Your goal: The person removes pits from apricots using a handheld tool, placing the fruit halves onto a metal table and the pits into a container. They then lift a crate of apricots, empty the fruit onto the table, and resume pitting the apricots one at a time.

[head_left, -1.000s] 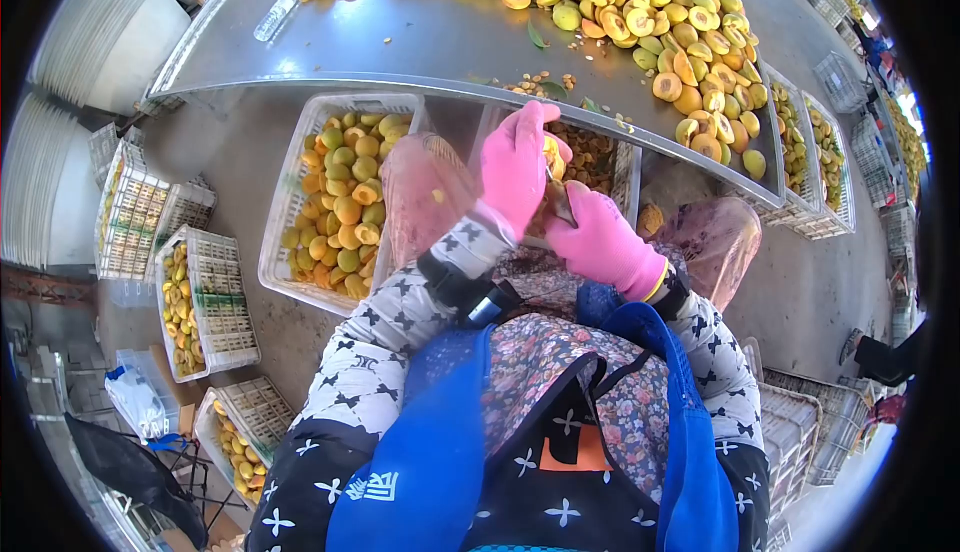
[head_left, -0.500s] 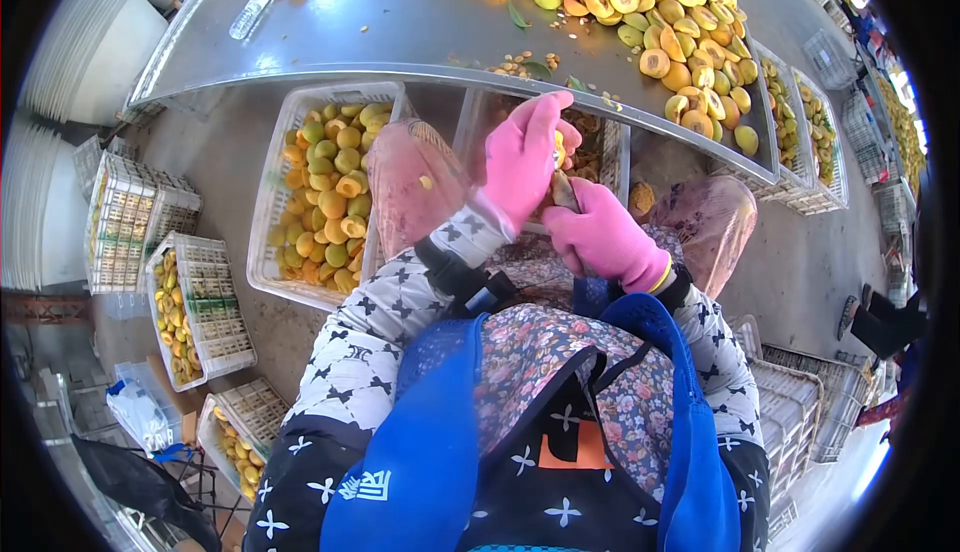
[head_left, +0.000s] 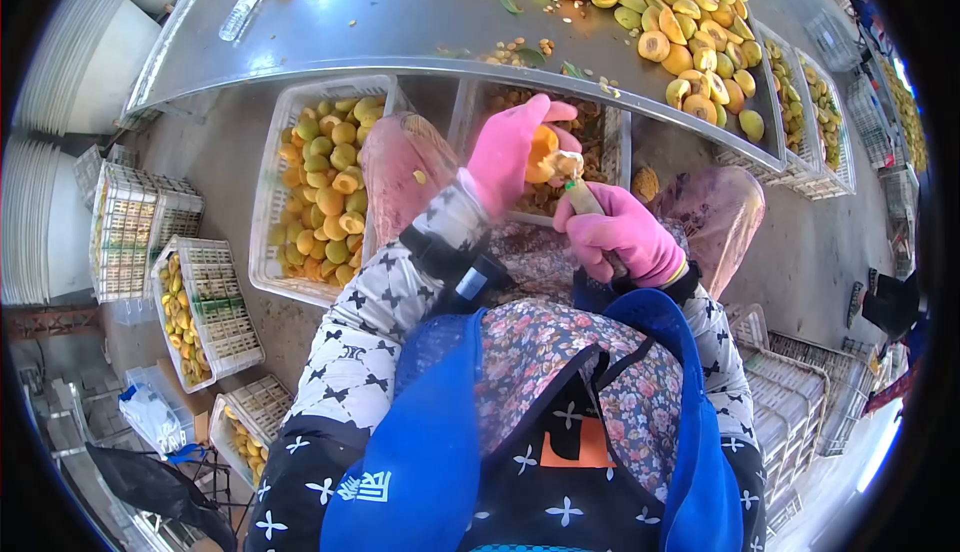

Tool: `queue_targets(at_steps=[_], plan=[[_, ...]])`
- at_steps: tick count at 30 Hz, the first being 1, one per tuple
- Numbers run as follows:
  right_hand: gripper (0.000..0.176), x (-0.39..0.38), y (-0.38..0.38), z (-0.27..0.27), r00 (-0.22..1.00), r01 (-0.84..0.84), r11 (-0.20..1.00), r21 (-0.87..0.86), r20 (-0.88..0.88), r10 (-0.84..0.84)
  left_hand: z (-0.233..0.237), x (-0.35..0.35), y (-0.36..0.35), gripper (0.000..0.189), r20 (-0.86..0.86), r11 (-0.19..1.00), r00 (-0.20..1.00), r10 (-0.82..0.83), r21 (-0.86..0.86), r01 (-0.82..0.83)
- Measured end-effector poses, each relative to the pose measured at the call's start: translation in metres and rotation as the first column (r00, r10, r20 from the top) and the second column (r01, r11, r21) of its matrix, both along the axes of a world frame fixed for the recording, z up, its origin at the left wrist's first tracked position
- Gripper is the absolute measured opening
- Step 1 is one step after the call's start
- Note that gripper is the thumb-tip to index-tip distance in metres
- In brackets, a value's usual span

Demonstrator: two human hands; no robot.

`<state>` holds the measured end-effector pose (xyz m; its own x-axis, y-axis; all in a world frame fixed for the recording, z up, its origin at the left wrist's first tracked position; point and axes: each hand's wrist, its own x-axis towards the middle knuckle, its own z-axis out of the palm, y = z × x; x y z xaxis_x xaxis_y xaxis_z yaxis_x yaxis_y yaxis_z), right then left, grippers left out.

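My left hand [head_left: 505, 157], in a pink glove, is closed around an orange-yellow apricot [head_left: 541, 154] that looks cut open. In its matching glove, my right hand [head_left: 632, 237] grips a short knife-like tool [head_left: 583, 198] with a worn, greenish-grey surface. A pale brown lump, perhaps the pit [head_left: 566, 165], sits at the tool's upper end, against the fruit. Whether the tool's tip is inside the flesh is hidden. Beneath both hands, between my knees, stands a crate [head_left: 624, 152] holding brownish scraps or pits.
A metal table [head_left: 400, 37] ahead carries a heap of halved apricots [head_left: 690, 32], loose pits and a plastic bottle [head_left: 240, 14]. Left of my knee is a white crate [head_left: 262, 202] full of apricots. More crates [head_left: 215, 302] stand at both sides. A person's dark-clothed leg [head_left: 890, 304] shows far right.
The left hand has turned, exposing the apricot. My right hand has shifted slightly right and down, and the pale lump now shows at the tool's end.
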<state>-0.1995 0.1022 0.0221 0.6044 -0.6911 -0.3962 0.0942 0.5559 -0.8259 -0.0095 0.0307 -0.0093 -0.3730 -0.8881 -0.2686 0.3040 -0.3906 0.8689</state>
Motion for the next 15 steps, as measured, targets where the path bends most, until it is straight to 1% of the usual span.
queue_targets(at_steps=[1,2,3,4,5,6,7,8,9,10,11,12,13,14,15], plan=[[0.019,-0.005,-0.004,-0.004,1.000,-0.010,1.000,-0.015,-0.024,0.010,0.004,0.004,-0.001,0.035,0.210,0.991,0.976,0.055,-0.127,-0.029],[0.021,-0.010,-0.013,-0.013,0.968,-0.126,0.988,-0.085,-0.228,0.104,-0.002,0.014,-0.005,0.033,0.247,0.983,0.959,0.142,-0.153,-0.106],[0.024,-0.018,-0.014,-0.044,0.819,-0.277,0.912,-0.303,-0.571,0.059,-0.004,0.026,-0.008,0.031,0.280,0.967,0.933,0.224,-0.180,-0.178],[0.026,-0.029,-0.016,-0.089,0.574,-0.473,0.770,-0.428,-0.813,-0.099,0.002,0.044,-0.008,0.031,0.253,0.939,0.918,0.306,-0.241,-0.246],[0.029,-0.033,-0.020,-0.111,0.285,-0.680,0.592,-0.433,-0.900,-0.331,0.009,0.066,-0.007,0.030,0.220,0.900,0.896,0.386,-0.303,-0.314],[0.026,-0.029,-0.019,-0.087,0.436,-0.592,0.571,-0.570,-0.821,-0.367,0.017,0.089,-0.005,0.029,0.249,0.863,0.842,0.479,-0.308,-0.400],[0.024,-0.028,-0.019,-0.079,0.474,-0.536,0.567,-0.626,-0.779,-0.411,0.024,0.113,0.000,0.028,0.283,0.809,0.764,0.579,-0.318,-0.495],[0.022,-0.028,-0.020,-0.081,0.521,-0.473,0.556,-0.683,-0.726,-0.449,0.022,0.138,0.003,0.030,0.359,0.767,0.687,0.631,-0.421,-0.484],[0.024,-0.039,-0.020,-0.104,0.484,-0.561,0.500,-0.660,-0.752,-0.448,0.009,0.168,0.007,0.031,0.427,0.719,0.590,0.685,-0.524,-0.456],[0.025,-0.052,-0.023,-0.118,0.477,-0.658,0.454,-0.600,-0.799,-0.366,-0.009,0.203,0.015,0.033,0.480,0.666,0.472,0.740,-0.621,-0.413],[0.027,-0.056,-0.025,-0.117,0.548,-0.609,0.425,-0.669,-0.743,-0.384,-0.051,0.251,0.024,0.039,0.591,0.590,-0.037,0.806,-0.797,0.128],[0.032,-0.044,-0.033,-0.083,0.501,-0.521,0.657,-0.545,-0.818,-0.281,-0.098,0.296,0.036,0.045,0.338,0.594,-0.491,0.803,-0.515,0.617],[0.034,-0.031,-0.043,-0.065,0.541,-0.428,0.651,-0.627,-0.755,-0.371,-0.126,0.316,0.056,0.053,0.566,0.698,-0.417,0.711,-0.640,0.322],[0.036,-0.027,-0.049,-0.049,0.540,-0.321,0.648,-0.690,-0.696,-0.473,-0.121,0.294,0.070,0.063,0.755,0.782,-0.246,0.608,-0.623,0.022],[0.038,-0.032,-0.057,-0.036,0.497,-0.212,0.630,-0.747,-0.637,-0.589,-0.116,0.271,0.082,0.072,0.843,0.799,-0.074,0.532,-0.529,-0.287]])
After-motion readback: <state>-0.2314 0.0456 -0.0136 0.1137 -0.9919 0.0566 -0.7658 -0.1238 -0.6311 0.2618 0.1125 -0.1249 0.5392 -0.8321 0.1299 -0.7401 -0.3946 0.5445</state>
